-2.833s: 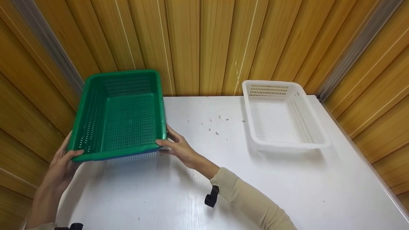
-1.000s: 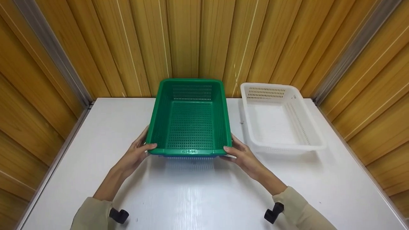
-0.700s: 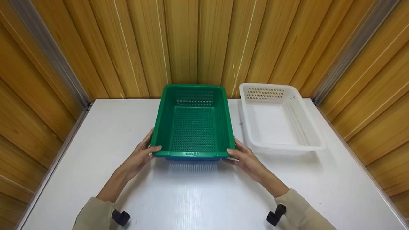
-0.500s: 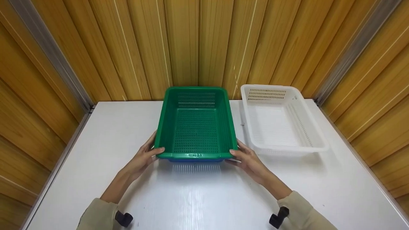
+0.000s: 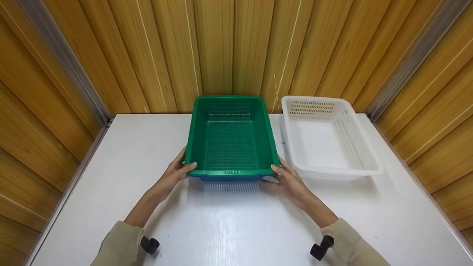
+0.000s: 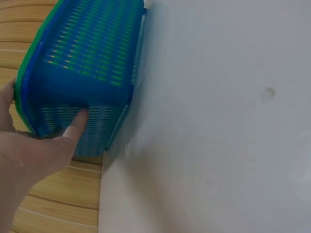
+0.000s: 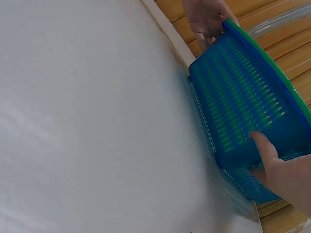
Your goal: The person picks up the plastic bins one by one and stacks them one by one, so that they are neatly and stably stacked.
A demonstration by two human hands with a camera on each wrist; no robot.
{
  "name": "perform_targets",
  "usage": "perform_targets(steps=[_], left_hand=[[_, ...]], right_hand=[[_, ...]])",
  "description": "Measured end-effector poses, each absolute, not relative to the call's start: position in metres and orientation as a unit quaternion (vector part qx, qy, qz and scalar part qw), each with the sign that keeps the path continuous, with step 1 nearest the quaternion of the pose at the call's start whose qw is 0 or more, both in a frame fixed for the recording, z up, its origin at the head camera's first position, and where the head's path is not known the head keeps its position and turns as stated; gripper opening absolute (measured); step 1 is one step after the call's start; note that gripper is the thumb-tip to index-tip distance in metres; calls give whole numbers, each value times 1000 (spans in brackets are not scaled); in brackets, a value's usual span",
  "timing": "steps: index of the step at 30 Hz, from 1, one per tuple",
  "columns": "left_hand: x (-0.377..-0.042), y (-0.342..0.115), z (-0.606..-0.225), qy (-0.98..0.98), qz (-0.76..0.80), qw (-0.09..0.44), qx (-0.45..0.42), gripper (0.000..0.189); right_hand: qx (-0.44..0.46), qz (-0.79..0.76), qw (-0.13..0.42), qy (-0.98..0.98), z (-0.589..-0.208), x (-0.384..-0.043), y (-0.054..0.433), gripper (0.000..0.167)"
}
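In the head view a green slotted basket sits nested inside a blue basket, at the middle of the white table. The blue wall of the outer basket shows plainly in both wrist views. My left hand grips the front left corner, thumb over the green rim and fingers along the outer side. At the front right corner my right hand holds the pair the same way. Most of the blue basket is hidden under the green one from above.
A white slotted basket stands on the table close to the right of the stacked pair. Wood-look panel walls rise behind and at both sides.
Both hands have carried the nested green and blue baskets from the far left to the middle of the table. Over the last second they shifted slightly right. The white basket stayed put.
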State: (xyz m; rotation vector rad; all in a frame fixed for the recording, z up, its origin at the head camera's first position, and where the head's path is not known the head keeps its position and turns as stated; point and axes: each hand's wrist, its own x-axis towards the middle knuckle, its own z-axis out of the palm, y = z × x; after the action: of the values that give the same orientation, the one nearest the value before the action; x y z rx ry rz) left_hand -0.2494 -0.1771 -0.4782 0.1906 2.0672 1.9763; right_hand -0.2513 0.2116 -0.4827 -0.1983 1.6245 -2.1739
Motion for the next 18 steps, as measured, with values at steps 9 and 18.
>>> perform_targets(steps=[9,18], left_hand=[[-243,-178,-461,787,612,72,33,85],[-227,-162,-451,822,555,-126,28,58]], right_hand=[[-74,-749,220,620,-464,-250,216,69],[-100,-693,202,685,-436,-238,245,66]])
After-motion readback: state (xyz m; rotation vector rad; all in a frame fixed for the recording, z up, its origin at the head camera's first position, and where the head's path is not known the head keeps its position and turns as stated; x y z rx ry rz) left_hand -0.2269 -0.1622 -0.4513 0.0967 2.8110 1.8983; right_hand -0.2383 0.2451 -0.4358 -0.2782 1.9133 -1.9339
